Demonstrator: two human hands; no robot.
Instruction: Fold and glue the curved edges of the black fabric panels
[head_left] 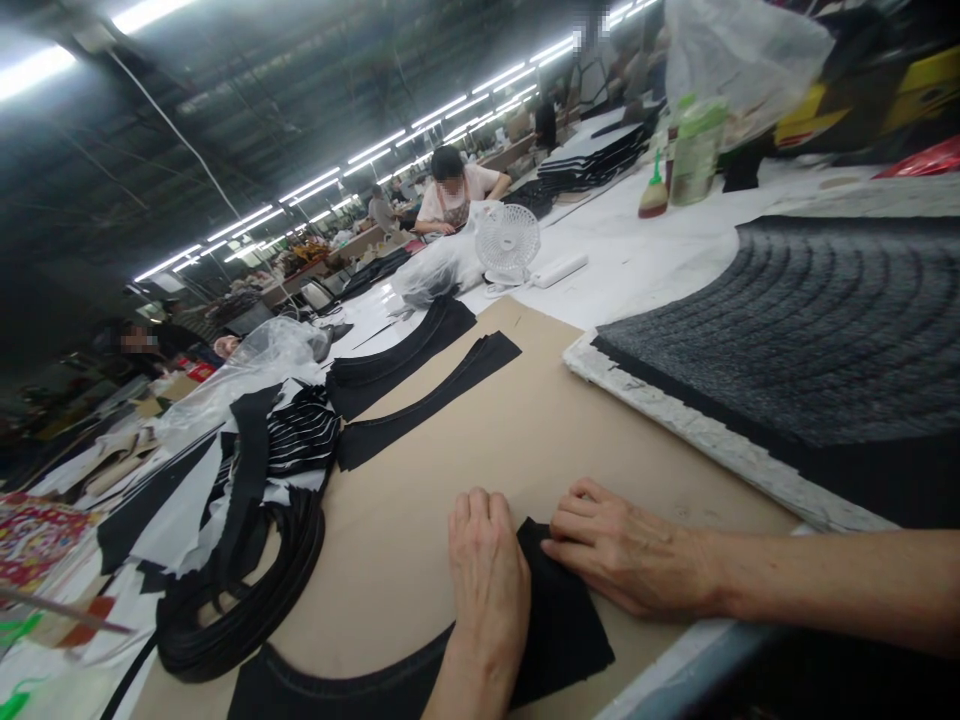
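Black curved fabric-like piece (566, 630): bottom centre, flat on a smooth tan board (397, 540), which likely gives firm backing.
Left hand (487, 565): fingers together, bent over the piece; pinching cannot be told.
Right hand (626, 550): fingers curled at its upper edge, perhaps steadying it; grip unclear.
Coiled black strip (304, 590): lower left, probably kept within reach.

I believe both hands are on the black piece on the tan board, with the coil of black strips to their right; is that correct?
The side is wrong: the head view shows the coil of black strips to the left of the left hand and right hand, which are indeed on the black piece on the tan board.
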